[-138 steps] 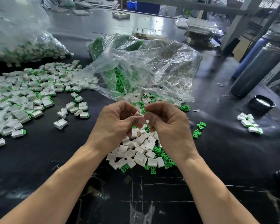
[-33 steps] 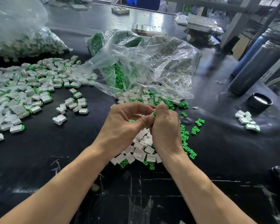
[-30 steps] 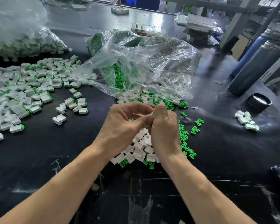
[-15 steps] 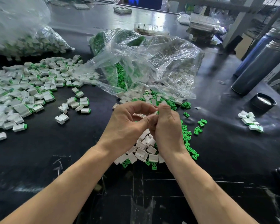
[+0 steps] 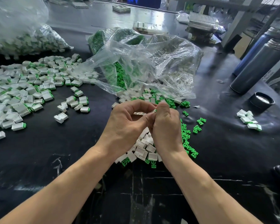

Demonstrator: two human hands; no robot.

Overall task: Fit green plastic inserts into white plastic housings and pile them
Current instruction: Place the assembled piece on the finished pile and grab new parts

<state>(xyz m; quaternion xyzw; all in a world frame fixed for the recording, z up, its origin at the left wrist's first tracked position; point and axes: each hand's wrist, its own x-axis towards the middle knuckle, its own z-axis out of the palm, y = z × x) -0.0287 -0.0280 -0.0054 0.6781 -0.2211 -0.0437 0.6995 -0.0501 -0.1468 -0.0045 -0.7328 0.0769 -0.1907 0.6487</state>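
My left hand [image 5: 126, 125] and my right hand [image 5: 166, 126] meet fingertip to fingertip above a heap of loose white housings [image 5: 144, 147]. Between the fingers of both hands sits one white housing [image 5: 140, 113]; a bit of green shows at my right fingertips, mostly hidden. Loose green inserts [image 5: 187, 139] lie scattered to the right of the heap. A wide pile of assembled white-and-green pieces [image 5: 23, 88] covers the table's left side.
A crumpled clear bag [image 5: 145, 62] of green inserts and white housings lies open behind my hands. Another full bag [image 5: 19, 38] sits far left. Two dark flasks [image 5: 259, 62], a black lid [image 5: 261, 101] and a few assembled pieces [image 5: 248, 118] stand at the right.
Both hands have stayed together over the heap, working the same piece; my right fingers have shifted slightly against the housing. The piles have not moved.
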